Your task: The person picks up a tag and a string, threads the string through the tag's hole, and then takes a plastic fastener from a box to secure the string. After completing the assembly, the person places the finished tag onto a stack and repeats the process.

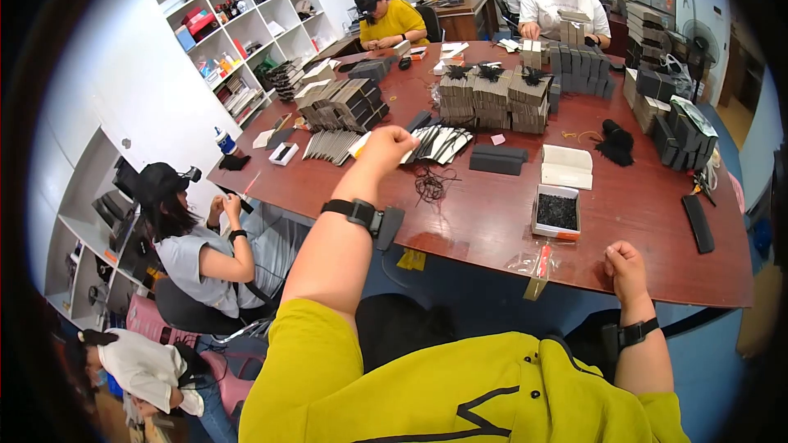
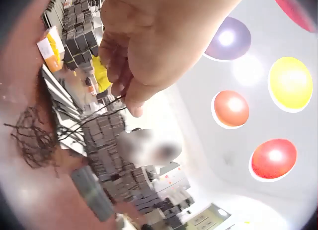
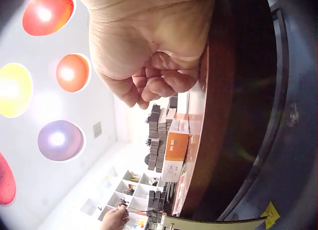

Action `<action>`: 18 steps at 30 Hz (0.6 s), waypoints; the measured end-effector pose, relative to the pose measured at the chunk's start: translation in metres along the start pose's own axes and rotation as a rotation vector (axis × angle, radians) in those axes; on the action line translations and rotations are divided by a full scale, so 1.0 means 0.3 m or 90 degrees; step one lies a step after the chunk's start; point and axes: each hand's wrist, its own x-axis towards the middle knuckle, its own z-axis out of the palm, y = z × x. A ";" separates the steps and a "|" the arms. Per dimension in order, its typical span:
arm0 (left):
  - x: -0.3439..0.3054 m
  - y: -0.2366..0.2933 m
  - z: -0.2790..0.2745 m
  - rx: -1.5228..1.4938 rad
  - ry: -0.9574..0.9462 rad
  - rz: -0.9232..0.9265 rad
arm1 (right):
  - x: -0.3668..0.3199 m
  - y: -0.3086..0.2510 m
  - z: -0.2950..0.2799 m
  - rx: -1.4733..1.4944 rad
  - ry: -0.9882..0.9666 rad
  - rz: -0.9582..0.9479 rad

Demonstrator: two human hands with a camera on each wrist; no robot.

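Cord strands (image 2: 99, 112): thin, black, pinched in the grip of the left hand (image 1: 386, 148), held above the tabletop (image 1: 492, 230). The long axis is slanted down to the cord tangle (image 1: 430, 184), just right of that hand. Right hand (image 1: 625, 267): fingers curled, nothing seen held, well apart at the near edge.

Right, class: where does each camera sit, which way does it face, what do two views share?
Head: on the head, facing forward and down over the table; left hand, right hand.
Left wrist: facing up past the left hand, pinching black threads.
Right wrist: facing up past the curled right hand, along the table edge.
Shared: coloured ceiling lights, in both wrist views.
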 end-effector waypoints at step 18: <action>-0.098 0.164 0.270 -0.253 -0.223 -0.113 | -0.005 0.011 -0.002 0.016 -0.004 -0.008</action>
